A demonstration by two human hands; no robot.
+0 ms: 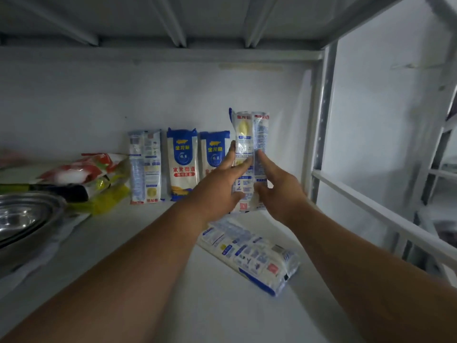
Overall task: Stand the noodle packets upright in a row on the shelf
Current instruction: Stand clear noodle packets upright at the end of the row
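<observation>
Three blue-and-white noodle packets stand upright against the back wall of the white shelf (173, 280): a left packet (145, 167) showing its back, a middle packet (182, 164), and a third packet (213, 149) partly hidden by my left hand (217, 186). Both hands hold a fourth packet (251, 144) upright at the right end of the row; my right hand (279, 191) grips its right side. Another packet (252, 253) lies flat on the shelf in front.
Red, green and yellow snack bags (86, 177) lie heaped at the left. Stacked steel bowls (22, 219) sit at the left edge. A metal shelf post (321, 125) and a side rail (385, 214) bound the right. The upper shelf runs overhead.
</observation>
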